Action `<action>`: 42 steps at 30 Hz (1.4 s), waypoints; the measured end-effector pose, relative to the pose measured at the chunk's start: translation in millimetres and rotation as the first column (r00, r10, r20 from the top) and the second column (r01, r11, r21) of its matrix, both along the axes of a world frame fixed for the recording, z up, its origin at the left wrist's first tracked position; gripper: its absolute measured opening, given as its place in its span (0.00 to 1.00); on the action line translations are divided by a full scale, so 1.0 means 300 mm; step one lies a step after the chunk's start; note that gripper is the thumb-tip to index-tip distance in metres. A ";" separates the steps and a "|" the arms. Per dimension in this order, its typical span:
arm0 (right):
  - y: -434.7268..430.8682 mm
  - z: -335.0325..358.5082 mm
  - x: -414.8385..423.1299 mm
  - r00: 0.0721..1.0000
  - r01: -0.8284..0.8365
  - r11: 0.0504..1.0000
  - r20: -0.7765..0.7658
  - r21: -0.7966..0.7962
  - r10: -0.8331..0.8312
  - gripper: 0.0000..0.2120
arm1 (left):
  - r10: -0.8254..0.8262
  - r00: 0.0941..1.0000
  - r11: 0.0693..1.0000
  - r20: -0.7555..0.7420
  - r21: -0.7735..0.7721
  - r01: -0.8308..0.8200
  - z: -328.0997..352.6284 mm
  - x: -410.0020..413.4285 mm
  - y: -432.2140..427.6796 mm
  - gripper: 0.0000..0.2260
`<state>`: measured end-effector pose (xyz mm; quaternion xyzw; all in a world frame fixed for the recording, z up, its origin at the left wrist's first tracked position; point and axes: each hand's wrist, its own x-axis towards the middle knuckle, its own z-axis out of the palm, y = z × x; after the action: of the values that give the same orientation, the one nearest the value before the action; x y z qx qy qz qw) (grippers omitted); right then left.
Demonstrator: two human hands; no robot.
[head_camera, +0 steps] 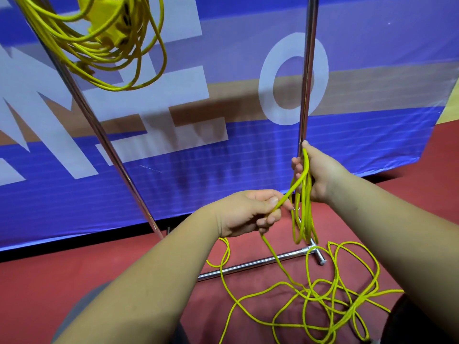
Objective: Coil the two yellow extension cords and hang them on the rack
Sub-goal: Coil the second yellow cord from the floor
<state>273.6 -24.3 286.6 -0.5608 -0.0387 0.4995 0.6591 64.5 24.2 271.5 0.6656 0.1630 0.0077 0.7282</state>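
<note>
banner (223, 157) hangs close behind the rack (99, 125), so no working room at the back. open room is the red floor (124, 259) on the person's side. upright (306, 83) stands just beyond the right hand; base bar (260, 263) lies below the held loops. first cord (104, 48) already hangs coiled, top left. second cord (323, 301) is mostly a loose tangle on the floor, with strands crossing the base bar.

risks:
- the tangle looks snarled on its right side, so pulling slack could lift a knot into the coil.
- a strand could catch on the t-joint (311, 248).
- loops (304, 214) could swing into the upright.

right hand (320, 175) has its fingers curled round a few loops, held up. left hand (246, 212) pinches the running strand between thumb and curled fingers, near the right hand.
</note>
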 end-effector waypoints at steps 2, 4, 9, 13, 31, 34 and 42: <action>0.001 0.005 0.009 0.999 -0.038 0.999 -0.025 0.006 0.038 0.23 | 0.088 0.996 0.996 -0.019 0.008 -0.088 -0.014 0.009 0.011 0.13; 0.002 0.013 0.019 0.999 -0.019 1.000 -0.047 0.020 0.020 0.26 | 0.201 0.977 0.979 -0.070 -0.019 -0.203 -0.031 0.022 0.018 0.12; 0.006 0.001 0.038 0.998 -0.007 0.998 -0.064 0.069 0.012 0.22 | 0.310 0.931 0.937 -0.194 -0.103 -0.333 -0.061 0.034 0.025 0.09; 0.012 -0.010 0.023 0.994 -0.103 0.994 0.028 0.048 0.102 0.18 | 0.192 0.955 0.980 -0.224 -0.008 -0.199 -0.073 0.034 0.018 0.10; 0.058 0.015 0.011 0.970 -0.087 0.952 -0.194 0.295 0.148 0.12 | -0.036 0.811 0.770 -0.584 0.501 0.395 -0.349 0.044 0.052 0.08; 0.058 0.051 -0.001 0.959 -0.056 0.930 -0.240 0.362 0.151 0.12 | -0.091 0.742 0.721 -0.664 0.469 0.509 -0.447 0.044 0.048 0.10; 0.054 0.059 0.004 0.953 -0.048 0.894 -0.247 0.445 0.174 0.10 | -0.093 0.704 0.670 -0.704 0.479 0.567 -0.571 0.031 0.009 0.17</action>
<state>274.8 -8.2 304.4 -0.3201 -0.0874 0.5899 0.7362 73.8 26.8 100.1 0.8607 0.2490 -0.2976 0.3297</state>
